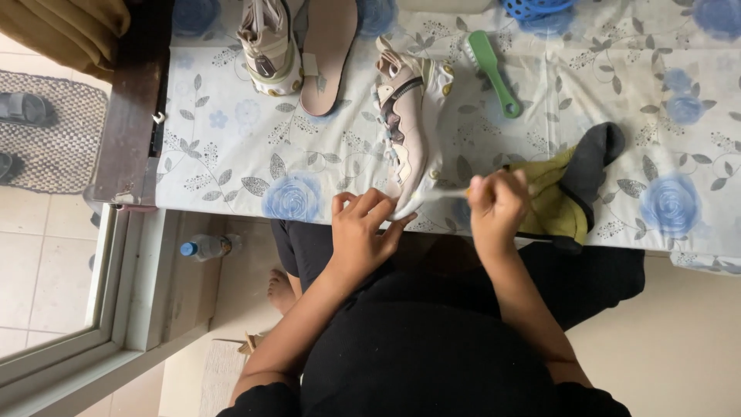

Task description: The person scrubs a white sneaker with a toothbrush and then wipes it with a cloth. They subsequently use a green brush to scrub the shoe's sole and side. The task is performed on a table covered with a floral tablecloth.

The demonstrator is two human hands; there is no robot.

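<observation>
A pale pink and white sneaker lies on its side on the flowered cloth, toe toward me. My left hand pinches the toe end of the sneaker at the table's near edge. My right hand is closed around a thin white brush whose tip points at the sneaker's toe. The motion blurs the brush. A second sneaker and a loose pink insole lie at the far side.
A green-handled brush lies right of the sneaker. A yellow-green cloth and a dark grey sock sit beside my right hand. A blue basket is at the far edge. A water bottle lies on the floor.
</observation>
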